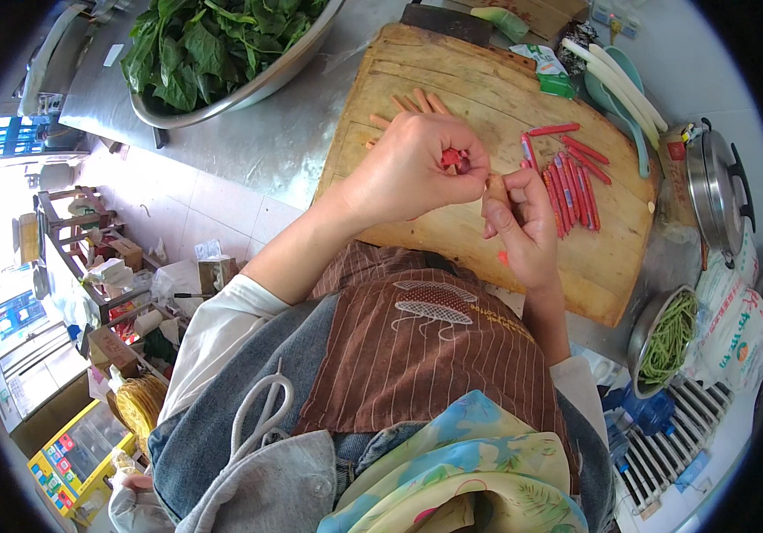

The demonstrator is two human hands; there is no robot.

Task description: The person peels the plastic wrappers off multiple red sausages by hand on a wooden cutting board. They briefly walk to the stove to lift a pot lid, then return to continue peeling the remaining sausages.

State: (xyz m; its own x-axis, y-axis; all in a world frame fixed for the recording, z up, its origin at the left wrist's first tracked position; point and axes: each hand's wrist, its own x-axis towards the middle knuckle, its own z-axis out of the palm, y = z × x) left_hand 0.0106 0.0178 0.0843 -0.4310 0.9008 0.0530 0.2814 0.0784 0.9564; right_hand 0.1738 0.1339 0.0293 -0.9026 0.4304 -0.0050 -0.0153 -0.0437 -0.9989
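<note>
Over a wooden cutting board [421, 226], my left hand [421, 160] is closed around crumpled red wrapper pieces [453, 158]. Its thumb and forefinger meet the upper end of a sausage [496, 190]. My right hand [524, 223] grips this tan sausage between thumb and fingers. Several sausages in red wrappers [571, 193] lie on the board, to the right of my right hand. Beyond my left hand lie several unwrapped tan sausages [422, 100], partly hidden by it. A small red scrap [503, 258] is beside my right wrist.
A metal basin of leafy greens [231, 110] stands on the steel counter [221, 156] at upper left. Near the board's right side are a cleaver-like dark blade [446, 25], a green-and-white packet [548, 70], a teal strainer or ladle [638, 133], a lidded steel pot [714, 186] and a bowl of green beans [669, 340].
</note>
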